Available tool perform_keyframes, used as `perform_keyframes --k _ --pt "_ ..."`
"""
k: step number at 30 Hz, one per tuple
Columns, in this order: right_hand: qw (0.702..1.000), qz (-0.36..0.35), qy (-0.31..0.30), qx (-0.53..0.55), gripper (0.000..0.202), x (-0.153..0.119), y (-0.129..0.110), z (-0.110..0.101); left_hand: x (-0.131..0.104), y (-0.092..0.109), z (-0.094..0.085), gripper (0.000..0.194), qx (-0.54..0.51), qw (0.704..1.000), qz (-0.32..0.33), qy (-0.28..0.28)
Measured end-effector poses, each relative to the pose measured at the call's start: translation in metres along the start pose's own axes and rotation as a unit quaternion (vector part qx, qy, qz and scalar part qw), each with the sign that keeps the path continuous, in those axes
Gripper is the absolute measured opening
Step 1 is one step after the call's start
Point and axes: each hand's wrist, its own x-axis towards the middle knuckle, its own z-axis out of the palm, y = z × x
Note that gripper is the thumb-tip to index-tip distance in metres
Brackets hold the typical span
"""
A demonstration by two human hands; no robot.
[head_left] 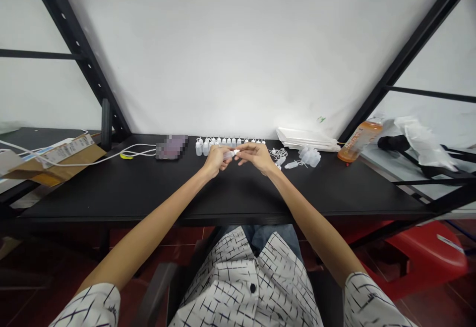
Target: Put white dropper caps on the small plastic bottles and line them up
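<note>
Low over the black table, my left hand grips a small translucent squeeze bottle, tilted with its neck toward the right. My right hand pinches a tiny white cap at that neck; whether the cap is seated cannot be told. Behind both hands stands a row of small white bottles with tips on top, partly covered by my fingers. To the right of my right hand lie loose white caps, a single bottle and a cluster of clear bottles.
A phone-like object, partly pixelated, lies at the left by a white cable. White packets are stacked by the wall. An orange drink bottle leans at the right. A cardboard box sits far left; a red stool stands below right.
</note>
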Motion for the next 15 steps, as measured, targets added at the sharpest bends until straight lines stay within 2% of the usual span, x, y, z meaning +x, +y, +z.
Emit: perform_keyframes --k 3,8,15 --pt "1.000 0.015 -0.001 -0.007 0.042 0.000 0.002 0.000 0.003 -0.005 0.003 0.012 0.000 1.000 -0.002 0.024" --pt "0.998 0.042 -0.036 -0.007 0.044 -0.004 0.004 0.008 -0.008 -0.013 -0.002 0.006 0.011 0.998 -0.001 0.059" --pt "0.999 0.010 -0.027 -0.018 0.041 -0.003 0.003 0.011 -0.009 -0.011 -0.005 0.005 -0.008 0.999 -0.014 0.048"
